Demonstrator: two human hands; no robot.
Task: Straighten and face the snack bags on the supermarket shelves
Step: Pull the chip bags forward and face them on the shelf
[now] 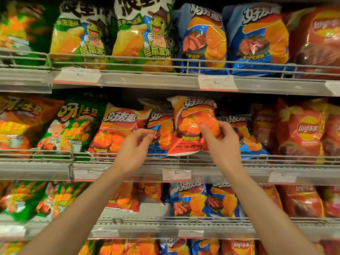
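Observation:
My right hand [219,138] grips an orange-red chip bag [191,116] by its lower right side, holding it upright in front of the middle shelf. Behind it stand blue chip bags [161,129] of the same brand. My left hand [136,144] reaches toward the left blue bag with fingers curled, thumb and forefinger at its edge; whether it pinches the bag is unclear. A matching orange-red bag [117,129] leans to the left of my left hand.
A wire rail [184,157] runs along the front of the middle shelf, with price tags [176,174] below. Green bags [73,126] stand at left, red Lay's bags [303,129] at right. Shelves above and below are full of bags.

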